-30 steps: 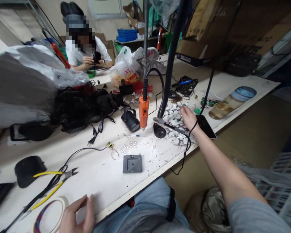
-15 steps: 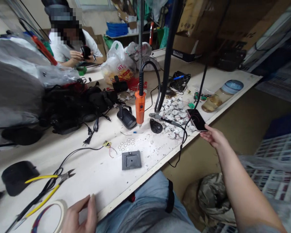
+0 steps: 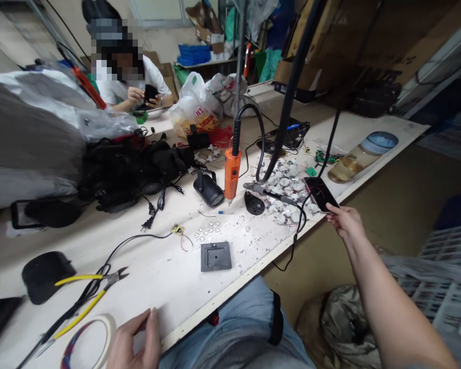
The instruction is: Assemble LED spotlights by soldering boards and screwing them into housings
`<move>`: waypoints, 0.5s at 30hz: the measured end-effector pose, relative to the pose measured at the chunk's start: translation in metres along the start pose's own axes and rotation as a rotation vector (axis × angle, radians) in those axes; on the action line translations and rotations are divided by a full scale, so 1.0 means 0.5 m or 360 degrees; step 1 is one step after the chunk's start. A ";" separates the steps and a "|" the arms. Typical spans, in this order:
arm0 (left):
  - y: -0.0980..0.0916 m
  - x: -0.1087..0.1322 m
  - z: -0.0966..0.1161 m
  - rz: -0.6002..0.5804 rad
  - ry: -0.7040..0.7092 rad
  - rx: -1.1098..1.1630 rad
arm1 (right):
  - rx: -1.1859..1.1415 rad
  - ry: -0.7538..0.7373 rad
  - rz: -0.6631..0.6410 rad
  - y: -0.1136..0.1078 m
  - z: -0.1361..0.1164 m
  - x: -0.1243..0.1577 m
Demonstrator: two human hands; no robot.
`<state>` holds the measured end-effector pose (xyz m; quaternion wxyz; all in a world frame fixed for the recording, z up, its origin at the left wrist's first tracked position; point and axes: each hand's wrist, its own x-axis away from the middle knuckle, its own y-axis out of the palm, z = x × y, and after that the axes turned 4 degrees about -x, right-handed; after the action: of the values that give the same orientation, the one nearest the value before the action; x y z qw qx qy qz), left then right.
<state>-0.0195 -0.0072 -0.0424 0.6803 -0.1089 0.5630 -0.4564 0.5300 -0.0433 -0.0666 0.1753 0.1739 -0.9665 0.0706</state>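
My right hand (image 3: 346, 221) grips the near corner of a dark phone (image 3: 321, 195), which lies at the table's right edge beside a pile of white parts (image 3: 286, 179). At the table's front edge, my left hand (image 3: 136, 341) has its thumb and a finger close together; whether something small is between them cannot be made out. Left of it are a roll of tape (image 3: 109, 333) and yellow-handled cutters (image 3: 88, 305). A dark square block (image 3: 215, 257) sits near the middle, below several small round metal pieces (image 3: 211, 230).
An orange electric screwdriver (image 3: 232, 174) hangs over the table (image 3: 169, 287). Black lamps (image 3: 126, 174) and cables lie left. A soldering iron (image 3: 272, 195) rests by the white parts, a jar (image 3: 363, 156) behind the phone. Across the table, a person (image 3: 128, 77) holds a black part.
The whole view has shifted, so things appear farther right. My right hand still holds the phone, and my left hand keeps its pose near the tape. A dark tray-like object shows more at the left edge.
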 end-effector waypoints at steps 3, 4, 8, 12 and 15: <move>-0.003 -0.001 0.011 -0.0017 -0.0091 0.0014 | 0.0112 0.0045 0.0073 0.002 -0.018 0.007; -0.004 -0.001 0.016 -0.0029 -0.0141 0.0026 | 0.0138 0.0045 0.0095 0.001 -0.026 0.008; -0.008 -0.003 0.031 -0.0071 -0.0237 0.0081 | 0.0225 0.0038 0.0157 -0.012 -0.057 0.005; -0.005 -0.002 0.020 -0.0090 -0.0198 0.0053 | 0.0281 0.0037 0.0161 -0.024 -0.075 -0.005; -0.001 0.000 0.002 -0.0064 -0.0051 0.0055 | 0.0272 -0.0014 0.0129 -0.030 -0.076 -0.010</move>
<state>-0.0190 -0.0076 -0.0417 0.6818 -0.1159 0.5418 -0.4778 0.5518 -0.0481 -0.0318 0.1526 0.1492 -0.9639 0.1592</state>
